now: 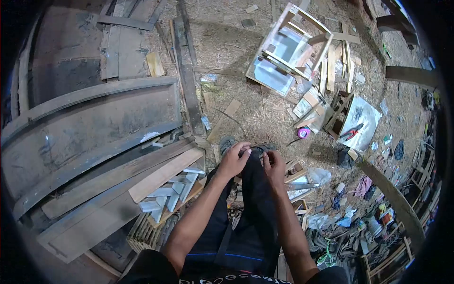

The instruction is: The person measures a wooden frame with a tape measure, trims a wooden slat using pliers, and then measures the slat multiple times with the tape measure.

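Note:
Above my dark trousers, near the knees, both hands are raised a short distance apart. My left hand has its thumb and fingers curled together in a pinch. My right hand is also closed, fingertips bent toward the left one. A thin dark curved strip shows between the fingertips; I cannot tell what the hands hold. Ahead on the ground lies a pink tape measure. Red-handled pliers rest on a pale board to the right.
A wooden frame with pale panels stands ahead, wood strips beside it. Large planks and a panelled board fill the left, with small grey wooden pieces on them. Scrap and rubbish cover the right side.

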Demonstrator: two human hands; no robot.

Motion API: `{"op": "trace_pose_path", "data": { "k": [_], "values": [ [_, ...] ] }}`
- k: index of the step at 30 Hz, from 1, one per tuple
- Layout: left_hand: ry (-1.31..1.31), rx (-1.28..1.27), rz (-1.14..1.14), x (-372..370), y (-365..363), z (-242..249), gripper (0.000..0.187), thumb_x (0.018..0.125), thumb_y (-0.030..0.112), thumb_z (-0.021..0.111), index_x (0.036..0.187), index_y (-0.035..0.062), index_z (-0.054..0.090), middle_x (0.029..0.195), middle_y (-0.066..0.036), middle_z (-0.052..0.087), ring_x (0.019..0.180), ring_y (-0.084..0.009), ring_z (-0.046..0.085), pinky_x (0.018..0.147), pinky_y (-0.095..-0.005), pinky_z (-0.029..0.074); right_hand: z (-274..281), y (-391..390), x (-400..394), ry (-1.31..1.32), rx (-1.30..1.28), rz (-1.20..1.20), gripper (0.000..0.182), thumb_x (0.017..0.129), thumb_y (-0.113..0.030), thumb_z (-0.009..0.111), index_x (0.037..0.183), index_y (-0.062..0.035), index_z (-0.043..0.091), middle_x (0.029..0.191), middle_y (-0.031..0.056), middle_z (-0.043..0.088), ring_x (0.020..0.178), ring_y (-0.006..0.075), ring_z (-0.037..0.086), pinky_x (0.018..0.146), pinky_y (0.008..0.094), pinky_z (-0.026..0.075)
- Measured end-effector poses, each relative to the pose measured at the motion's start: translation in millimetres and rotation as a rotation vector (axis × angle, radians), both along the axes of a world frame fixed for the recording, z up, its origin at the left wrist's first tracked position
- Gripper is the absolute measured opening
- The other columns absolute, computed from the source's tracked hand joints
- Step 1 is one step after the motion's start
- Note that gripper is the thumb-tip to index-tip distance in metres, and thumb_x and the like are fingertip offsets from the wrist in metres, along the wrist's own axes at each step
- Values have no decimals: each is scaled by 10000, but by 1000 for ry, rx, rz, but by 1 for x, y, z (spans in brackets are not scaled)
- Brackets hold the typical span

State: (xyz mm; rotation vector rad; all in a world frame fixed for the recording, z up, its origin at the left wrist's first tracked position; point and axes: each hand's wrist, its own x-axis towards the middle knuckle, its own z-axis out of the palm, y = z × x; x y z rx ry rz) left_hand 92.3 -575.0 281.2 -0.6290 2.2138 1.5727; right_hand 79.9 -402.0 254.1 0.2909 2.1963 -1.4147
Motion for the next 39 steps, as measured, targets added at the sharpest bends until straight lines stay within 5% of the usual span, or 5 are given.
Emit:
{"op": "trace_pose_path", "data": {
  "k": [8, 11, 22, 32, 39],
  "values": [
    [46, -28, 30, 14, -57, -18, 283, 896, 202, 589, 1110, 16, 598, 1002, -129, 664, 936, -232, 641, 754, -342, 494, -1, -53, 6, 94, 71, 103, 152, 877, -130, 625, 901, 18, 598, 736, 149, 612, 626, 209, 591, 600, 316, 472],
    [19, -26, 43, 12, -83, -10, 279, 895, 197, 590, 1111, 21, 601, 995, -142, 665, 930, -238, 642, 770, -349, 496, -3, -76, 18, 107, 96, 104, 122, 860, -105, 653, 887, 4, 604, 695, 87, 600, 597, 108, 540, 565, 264, 449],
    [-11, -91, 33, 29, -149, -48, 287, 898, 193, 578, 1117, 9, 592, 991, -154, 655, 918, -256, 639, 816, -346, 486, -16, -122, 14, 70, 174, 193, 132, 846, -114, 607, 912, 0, 614, 681, 184, 548, 633, 348, 552, 599, 415, 442],
    [-73, -49, 57, 27, -73, -63, 288, 897, 197, 593, 1111, 4, 598, 957, -131, 672, 883, -220, 652, 775, -335, 506, -40, -33, -33, 47, 257, 192, 163, 808, -140, 640, 852, 5, 580, 701, 216, 578, 704, 409, 588, 629, 444, 471],
    [-260, -14, -127, -31, 43, -127, 295, 884, 205, 594, 1106, 11, 603, 977, -164, 661, 925, -262, 643, 817, -353, 493, -165, 97, -73, 138, 407, 328, 190, 803, -125, 616, 937, 6, 585, 887, 243, 613, 839, 424, 597, 731, 485, 477]
  ]
}}
